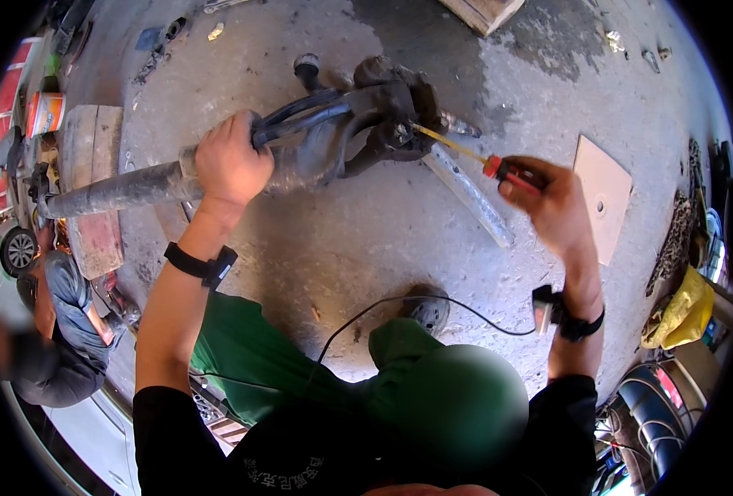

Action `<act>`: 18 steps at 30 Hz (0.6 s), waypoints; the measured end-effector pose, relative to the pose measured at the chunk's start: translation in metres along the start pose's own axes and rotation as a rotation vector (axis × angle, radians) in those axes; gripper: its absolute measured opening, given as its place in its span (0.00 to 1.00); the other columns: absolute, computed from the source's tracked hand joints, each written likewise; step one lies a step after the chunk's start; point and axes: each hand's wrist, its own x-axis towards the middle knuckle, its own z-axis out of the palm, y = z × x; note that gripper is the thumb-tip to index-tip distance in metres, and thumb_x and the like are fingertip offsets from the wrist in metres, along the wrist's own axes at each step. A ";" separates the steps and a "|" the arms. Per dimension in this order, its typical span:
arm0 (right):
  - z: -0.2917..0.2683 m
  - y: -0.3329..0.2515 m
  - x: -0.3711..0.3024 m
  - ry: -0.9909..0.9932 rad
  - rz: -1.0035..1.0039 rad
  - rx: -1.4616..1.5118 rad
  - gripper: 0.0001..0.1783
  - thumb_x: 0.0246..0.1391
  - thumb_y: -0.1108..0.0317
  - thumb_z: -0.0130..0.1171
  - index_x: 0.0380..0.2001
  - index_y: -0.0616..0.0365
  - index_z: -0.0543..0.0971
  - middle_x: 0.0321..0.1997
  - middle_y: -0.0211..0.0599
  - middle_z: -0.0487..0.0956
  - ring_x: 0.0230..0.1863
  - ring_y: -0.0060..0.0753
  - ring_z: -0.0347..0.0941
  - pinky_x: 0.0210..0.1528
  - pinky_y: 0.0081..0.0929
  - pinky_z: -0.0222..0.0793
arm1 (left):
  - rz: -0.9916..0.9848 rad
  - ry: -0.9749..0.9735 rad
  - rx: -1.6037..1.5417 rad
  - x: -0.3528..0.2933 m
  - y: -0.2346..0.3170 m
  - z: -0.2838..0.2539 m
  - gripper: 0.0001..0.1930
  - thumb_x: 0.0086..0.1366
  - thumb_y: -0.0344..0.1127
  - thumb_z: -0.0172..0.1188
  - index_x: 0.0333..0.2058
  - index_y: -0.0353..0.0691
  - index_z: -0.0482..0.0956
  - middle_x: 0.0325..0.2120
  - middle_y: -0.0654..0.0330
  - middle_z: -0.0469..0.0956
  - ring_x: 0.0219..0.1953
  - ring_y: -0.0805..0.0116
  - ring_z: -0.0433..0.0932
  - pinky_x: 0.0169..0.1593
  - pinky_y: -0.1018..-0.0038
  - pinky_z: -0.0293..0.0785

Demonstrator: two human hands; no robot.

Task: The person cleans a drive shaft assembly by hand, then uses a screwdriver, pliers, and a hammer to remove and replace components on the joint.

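Dark metal assembly (pixel 309 161) is placed low over the concrete floor (pixel 366 223), in front of the person's knees. Its long tube is stretched toward the left, above the wooden boards (pixel 94 223), while its thicker, forked end is turned to the right. The tube is grasped by the left hand (pixel 234 157), near the place where the dark curved bars begin; how the fingers are closed underneath cannot be seen. By the right hand (pixel 548 194), the red and black handle of a screwdriver (pixel 511 175) is held, and its yellowish shaft is pointed leftward at a joint of the forked end. Whether the tip is pressed into something or only laid against it cannot be told.

The step in hand is judged to be some working at this joint with the tip, while the assembly is steadied by the left hand. For the next move, a firm left grasp and a well-aimed, controlled push or turn are probably called for.

Just below the forked end, a pale metal bar (pixel 470 198) is seen slanting. Farther right, a beige sheet with a hole (pixel 602 198) is laid on the floor. At the far left, another person (pixel 69 331) is seen.
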 end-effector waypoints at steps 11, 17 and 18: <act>0.062 -0.004 -0.055 0.282 -0.225 -0.240 0.25 0.55 0.64 0.69 0.56 0.49 0.79 0.32 0.47 0.80 0.30 0.53 0.81 0.32 0.41 0.76 | -0.002 -0.019 0.013 -0.004 -0.004 0.001 0.15 0.49 0.30 0.63 0.38 0.45 0.78 0.32 0.56 0.81 0.38 0.49 0.80 0.41 0.57 0.75; 0.050 -0.017 -0.060 0.354 -0.299 -0.440 0.21 0.54 0.65 0.70 0.52 0.49 0.82 0.27 0.41 0.78 0.24 0.45 0.78 0.26 0.38 0.72 | -0.014 -0.023 -0.015 -0.004 -0.005 0.001 0.15 0.49 0.29 0.64 0.38 0.46 0.78 0.32 0.56 0.81 0.38 0.49 0.80 0.41 0.58 0.75; 0.049 -0.020 -0.061 0.365 -0.315 -0.509 0.20 0.53 0.65 0.70 0.51 0.49 0.83 0.25 0.39 0.77 0.22 0.42 0.76 0.25 0.37 0.71 | -0.009 -0.016 -0.007 -0.003 -0.005 0.000 0.15 0.49 0.29 0.63 0.38 0.46 0.78 0.32 0.56 0.81 0.38 0.49 0.80 0.41 0.58 0.75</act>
